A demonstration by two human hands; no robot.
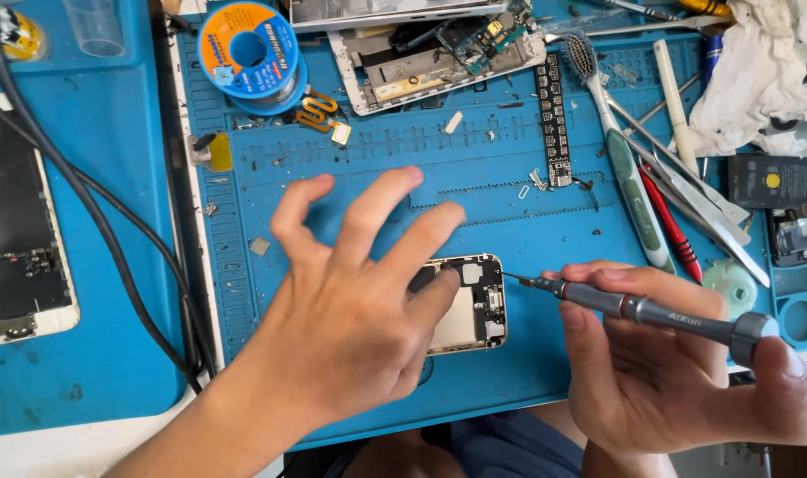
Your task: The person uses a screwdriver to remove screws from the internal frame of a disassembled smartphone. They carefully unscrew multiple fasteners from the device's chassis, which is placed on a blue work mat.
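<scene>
Between the thumb and fingers of the right hand (660,354) sits a grey screwdriver (634,308), gripped firmly along its shaft, with the cap end toward the right and the thin tip pointing left. That tip reaches the upper right corner of an opened phone (471,304), which lies flat on the blue work mat (527,221) near its front edge. The left hand (350,310) holds nothing: its fingers are spread wide above the mat, while the thumb rests on the phone's upper left part and the palm hides the rest of its left side.

Farther out, a second stripped phone frame (421,66) with a small circuit board lies at the back of the mat, beside a blue spool of solder wire (251,55). To the right lie a toothbrush (620,150), a red-handled tool (673,226) and metal tweezers (687,177), with a white rag (757,71) behind them. On the left, a black cable (94,212) crosses another blue mat, where a dark phone screen (19,230) lies.
</scene>
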